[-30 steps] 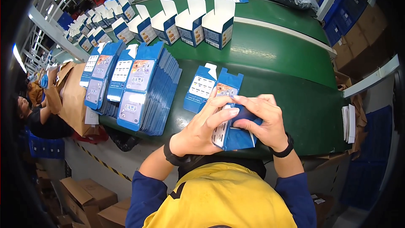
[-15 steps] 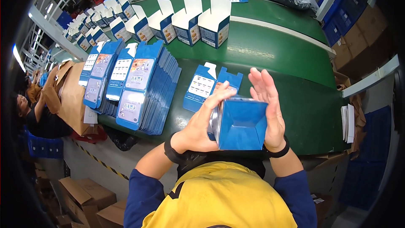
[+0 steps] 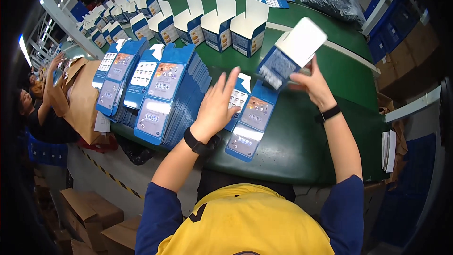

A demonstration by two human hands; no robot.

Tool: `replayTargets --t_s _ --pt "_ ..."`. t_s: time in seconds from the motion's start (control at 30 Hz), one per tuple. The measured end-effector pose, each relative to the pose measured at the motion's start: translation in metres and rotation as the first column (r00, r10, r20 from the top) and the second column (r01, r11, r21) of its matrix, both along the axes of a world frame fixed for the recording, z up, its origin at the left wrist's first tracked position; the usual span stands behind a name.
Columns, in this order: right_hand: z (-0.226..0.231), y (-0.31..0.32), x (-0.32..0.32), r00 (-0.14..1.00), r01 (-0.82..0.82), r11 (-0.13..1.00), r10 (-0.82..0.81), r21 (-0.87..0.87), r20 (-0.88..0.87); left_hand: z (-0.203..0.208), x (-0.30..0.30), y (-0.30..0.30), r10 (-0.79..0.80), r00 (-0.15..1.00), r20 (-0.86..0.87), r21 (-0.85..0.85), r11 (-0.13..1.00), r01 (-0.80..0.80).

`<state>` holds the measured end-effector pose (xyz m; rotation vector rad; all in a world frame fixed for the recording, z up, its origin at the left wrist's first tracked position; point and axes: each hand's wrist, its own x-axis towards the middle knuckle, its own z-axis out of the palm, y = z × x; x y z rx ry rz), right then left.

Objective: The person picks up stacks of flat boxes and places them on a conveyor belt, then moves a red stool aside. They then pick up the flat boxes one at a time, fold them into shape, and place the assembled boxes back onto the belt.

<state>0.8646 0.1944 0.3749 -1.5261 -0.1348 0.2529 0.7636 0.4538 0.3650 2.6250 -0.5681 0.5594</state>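
My right hand (image 3: 312, 85) holds an erected blue and white carton (image 3: 291, 52) up over the green conveyor belt (image 3: 330, 66), its white flap open and tilted away. My left hand (image 3: 218, 103) hovers open, fingers spread, just above two flat blue carton blanks (image 3: 251, 123) lying on the belt in front of me. Both wrists wear black bands. To the left, a thick stack of flat blue carton blanks (image 3: 165, 97) rests on the belt edge.
A row of erected cartons (image 3: 222, 23) with open white flaps stands along the far side of the belt, running back left. A dark plastic bag (image 3: 336, 1) lies far right. Another person (image 3: 45, 104) works at left beside brown cardboard (image 3: 82, 99). Cardboard boxes (image 3: 89, 212) sit on the floor.
The carton that both hands shaped close to my chest is now lifted forward and right in my right hand alone. My left hand has let go and moved down toward the flat blanks.
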Motion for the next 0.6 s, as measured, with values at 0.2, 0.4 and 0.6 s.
replayTargets --t_s 0.2,0.4,0.6 --pt "-0.091 0.006 0.126 0.910 0.275 0.912 -0.144 -0.305 0.388 -0.043 -0.006 -0.011 0.329 0.877 -0.350 0.268 0.932 -0.242" --pt "-0.071 0.022 0.057 0.975 0.218 0.949 -0.203 -0.228 0.086 -0.057 0.002 0.001 0.411 0.802 -0.433 0.180 0.911 -0.370" --pt "-0.055 0.011 -0.079 0.916 0.235 0.962 -0.170 0.141 -0.363 -0.061 -0.003 -0.002 0.250 0.855 -0.454 -0.116 0.935 -0.335"
